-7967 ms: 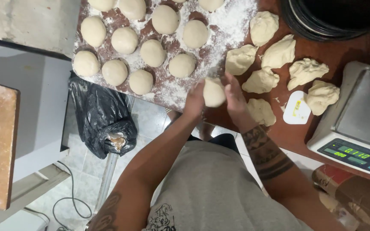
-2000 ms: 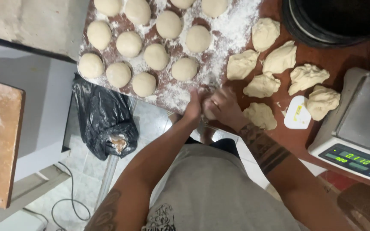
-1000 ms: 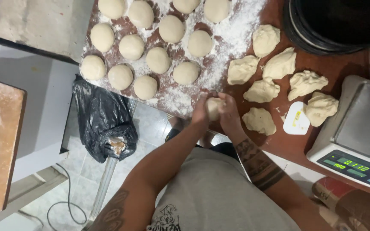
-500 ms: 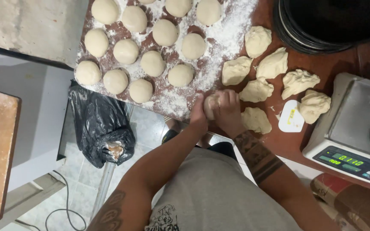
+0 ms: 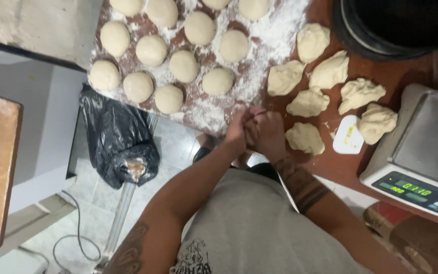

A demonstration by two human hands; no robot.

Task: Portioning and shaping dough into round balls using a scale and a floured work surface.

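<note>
At frame centre, left hand (image 5: pixel 239 129) and right hand (image 5: pixel 265 133) close around a dough piece, hidden between the palms.
Keep palms cupped with even pressure; rolled balls (image 5: pixel 184 66) sit upper left, rough lumps (image 5: pixel 307 102) just right.

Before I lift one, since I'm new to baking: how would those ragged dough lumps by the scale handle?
The lumps look soft and irregular, so one would probably sag and stretch when lifted. They sit on bare wood without flour, so they may stick. With lopsided shapes, they seem unlikely to roll, unlike the round balls.
</note>
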